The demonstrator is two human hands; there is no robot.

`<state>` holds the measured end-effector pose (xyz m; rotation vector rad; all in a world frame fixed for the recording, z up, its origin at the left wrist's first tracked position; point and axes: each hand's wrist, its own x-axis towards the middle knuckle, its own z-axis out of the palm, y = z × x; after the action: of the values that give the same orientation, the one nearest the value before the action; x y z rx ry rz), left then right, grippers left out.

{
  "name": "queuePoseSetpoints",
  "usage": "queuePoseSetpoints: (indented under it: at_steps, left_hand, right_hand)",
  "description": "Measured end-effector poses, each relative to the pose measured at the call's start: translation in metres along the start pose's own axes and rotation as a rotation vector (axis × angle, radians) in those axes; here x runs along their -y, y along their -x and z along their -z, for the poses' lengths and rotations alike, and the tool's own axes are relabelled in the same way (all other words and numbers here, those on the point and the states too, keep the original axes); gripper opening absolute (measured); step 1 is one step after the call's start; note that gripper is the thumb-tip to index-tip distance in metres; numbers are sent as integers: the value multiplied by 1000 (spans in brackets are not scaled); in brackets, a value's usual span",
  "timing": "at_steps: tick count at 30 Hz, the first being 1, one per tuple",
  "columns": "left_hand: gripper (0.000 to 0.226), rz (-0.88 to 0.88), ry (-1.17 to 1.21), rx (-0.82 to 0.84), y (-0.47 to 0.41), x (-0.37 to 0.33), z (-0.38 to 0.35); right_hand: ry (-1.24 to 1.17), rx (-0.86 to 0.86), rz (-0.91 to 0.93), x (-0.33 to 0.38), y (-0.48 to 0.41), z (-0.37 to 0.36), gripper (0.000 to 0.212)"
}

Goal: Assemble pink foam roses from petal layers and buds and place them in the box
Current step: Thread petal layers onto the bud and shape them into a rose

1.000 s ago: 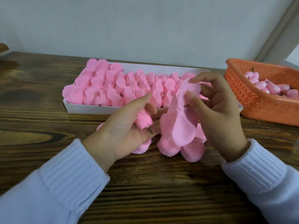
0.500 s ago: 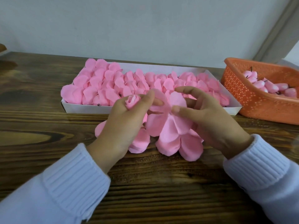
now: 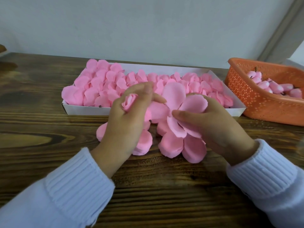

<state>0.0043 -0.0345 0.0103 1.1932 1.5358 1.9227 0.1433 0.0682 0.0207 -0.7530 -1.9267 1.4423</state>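
Note:
My left hand (image 3: 126, 122) grips a pink foam bud (image 3: 129, 102), its rolled tip poking up between thumb and forefinger. My right hand (image 3: 212, 127) pinches a flat pink petal layer (image 3: 179, 99) by its middle, thumb on top, lifted just above the pile. Below both hands lies a pile of loose petal layers (image 3: 172, 143) on the wooden table. Behind them the white box (image 3: 85, 109) is packed with several assembled pink roses (image 3: 105, 84).
An orange perforated basket (image 3: 256, 101) at the right holds several pink buds (image 3: 269, 86) with dark stems. The wooden table (image 3: 41, 137) runs back to a pale wall. White knit sleeves cover both wrists.
My left hand turned the bud upright so its tip shows above the fingers. My right hand lowered the petal layer and spread it flatter, close to the bud.

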Motion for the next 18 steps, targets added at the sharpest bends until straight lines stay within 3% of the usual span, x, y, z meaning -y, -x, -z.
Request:
queuePoseSetpoints:
  at_steps: [3,7,18]
  left_hand:
    - [38,27,121,-60,1,3,1]
    - [45,25,150,-20,0,-1,1]
    - [56,-75,-68,53,10,-3,-6]
  right_hand:
    - [93,-50,-4,3,4,-3,12]
    - [110,-9,-39,4,9,-10,7]
    - [-62,93,-84,3,15,-18,13]
